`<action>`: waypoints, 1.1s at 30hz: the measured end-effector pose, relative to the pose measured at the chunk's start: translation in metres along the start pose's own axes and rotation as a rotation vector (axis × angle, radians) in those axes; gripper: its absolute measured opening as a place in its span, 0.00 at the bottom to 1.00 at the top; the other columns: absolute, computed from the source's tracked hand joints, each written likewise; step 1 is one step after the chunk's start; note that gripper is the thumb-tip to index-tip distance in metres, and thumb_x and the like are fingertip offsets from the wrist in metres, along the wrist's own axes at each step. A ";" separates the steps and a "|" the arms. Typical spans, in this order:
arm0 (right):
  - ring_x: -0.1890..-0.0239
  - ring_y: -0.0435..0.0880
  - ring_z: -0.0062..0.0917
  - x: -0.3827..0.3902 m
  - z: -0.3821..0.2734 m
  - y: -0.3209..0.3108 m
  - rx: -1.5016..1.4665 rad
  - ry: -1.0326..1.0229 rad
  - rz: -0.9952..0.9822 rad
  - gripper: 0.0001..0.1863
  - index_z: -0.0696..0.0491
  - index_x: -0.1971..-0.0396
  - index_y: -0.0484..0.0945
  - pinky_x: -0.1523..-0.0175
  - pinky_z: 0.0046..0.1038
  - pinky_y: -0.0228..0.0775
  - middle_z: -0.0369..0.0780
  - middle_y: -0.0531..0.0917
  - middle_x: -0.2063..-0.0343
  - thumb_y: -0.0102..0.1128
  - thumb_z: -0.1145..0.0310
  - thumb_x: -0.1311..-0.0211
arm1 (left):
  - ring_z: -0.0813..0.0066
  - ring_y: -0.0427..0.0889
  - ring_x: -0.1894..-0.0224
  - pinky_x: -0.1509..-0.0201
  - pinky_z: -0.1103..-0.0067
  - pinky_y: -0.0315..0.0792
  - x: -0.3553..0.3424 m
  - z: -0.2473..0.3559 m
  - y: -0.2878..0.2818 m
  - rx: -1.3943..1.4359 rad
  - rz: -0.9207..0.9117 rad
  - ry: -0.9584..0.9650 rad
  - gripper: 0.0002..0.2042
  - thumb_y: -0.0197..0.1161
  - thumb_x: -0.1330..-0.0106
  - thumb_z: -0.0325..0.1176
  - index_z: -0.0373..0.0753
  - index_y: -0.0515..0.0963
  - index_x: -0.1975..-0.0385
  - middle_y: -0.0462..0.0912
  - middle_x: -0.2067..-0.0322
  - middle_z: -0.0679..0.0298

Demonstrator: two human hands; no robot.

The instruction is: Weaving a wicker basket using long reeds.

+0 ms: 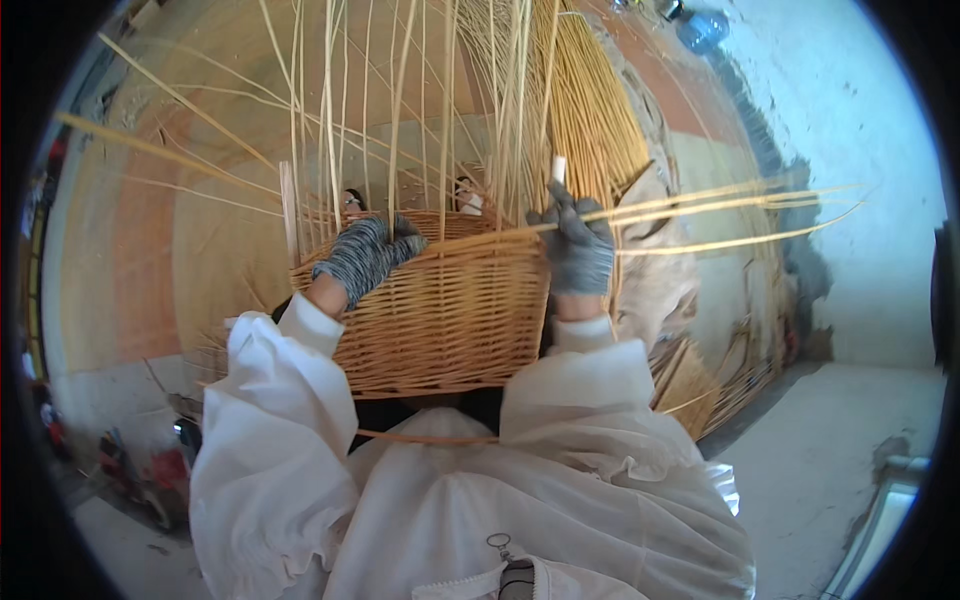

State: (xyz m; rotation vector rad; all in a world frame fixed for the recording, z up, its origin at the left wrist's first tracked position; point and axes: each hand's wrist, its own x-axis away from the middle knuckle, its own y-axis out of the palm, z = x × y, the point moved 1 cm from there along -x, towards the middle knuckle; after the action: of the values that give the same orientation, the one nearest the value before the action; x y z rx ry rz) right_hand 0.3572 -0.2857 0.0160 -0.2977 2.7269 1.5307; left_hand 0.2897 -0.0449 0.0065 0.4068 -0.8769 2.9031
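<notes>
A half-woven wicker basket (450,320) stands in front of me, its near wall facing my body. Many pale upright rods (327,110) rise from its rim, and a wooden corner post (290,210) sticks up at the left. My left hand (368,258), in a grey-black knit glove, is closed over the top edge of the near wall, by an upright rod. My gloved right hand (580,250) is closed at the right corner on several wicker rods (700,212). Those rods run along the rim and stretch out to the right. Its palm side and some fingertips are hidden.
A large bundle of wicker rods (590,100) lies beyond the basket at the right. Brown sacking (660,275) and loose sticks (735,375) lie beside it. A blue plastic bottle (703,32) stands by the pale wall at the far right. Long rods (180,95) reach out leftward.
</notes>
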 end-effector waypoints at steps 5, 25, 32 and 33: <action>0.53 0.80 0.35 -0.073 -0.020 0.039 0.915 0.178 -0.157 0.10 0.53 0.80 0.69 0.50 0.36 0.72 0.48 0.81 0.64 0.60 0.80 0.45 | 0.60 0.82 0.66 0.56 0.70 0.73 0.005 0.015 0.011 -0.098 0.193 -0.111 0.19 0.59 0.38 0.47 0.35 0.79 0.61 0.82 0.71 0.49; 0.77 0.78 0.22 0.032 -0.010 0.077 0.389 -0.088 0.023 0.09 0.56 0.56 0.67 0.74 0.20 0.73 0.38 0.77 0.74 0.49 0.73 0.35 | 0.61 0.82 0.57 0.49 0.73 0.73 -0.019 0.056 0.010 -0.470 -0.007 -0.290 0.21 0.58 0.37 0.45 0.35 0.76 0.52 0.81 0.63 0.45; 0.70 0.83 0.37 -0.033 -0.111 -0.044 0.430 -0.089 0.006 0.11 0.55 0.73 0.68 0.70 0.29 0.81 0.48 0.76 0.64 0.57 0.86 0.49 | 0.66 0.80 0.64 0.55 0.72 0.73 -0.054 0.107 0.046 -0.255 -0.094 0.038 0.21 0.66 0.42 0.48 0.33 0.80 0.64 0.82 0.71 0.53; 0.70 0.83 0.36 -0.036 -0.120 -0.050 0.480 0.002 0.068 0.11 0.55 0.73 0.69 0.69 0.29 0.81 0.48 0.77 0.65 0.58 0.87 0.50 | 0.66 0.80 0.67 0.58 0.72 0.72 -0.057 0.107 0.053 -0.179 -0.077 0.045 0.21 0.65 0.42 0.48 0.32 0.80 0.65 0.81 0.72 0.53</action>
State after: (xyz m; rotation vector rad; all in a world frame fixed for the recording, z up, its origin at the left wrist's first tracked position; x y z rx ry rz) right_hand 0.4124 -0.4072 0.0400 -0.1982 3.0111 0.8347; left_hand 0.3604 -0.1484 0.0478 0.3499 -1.0775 2.7243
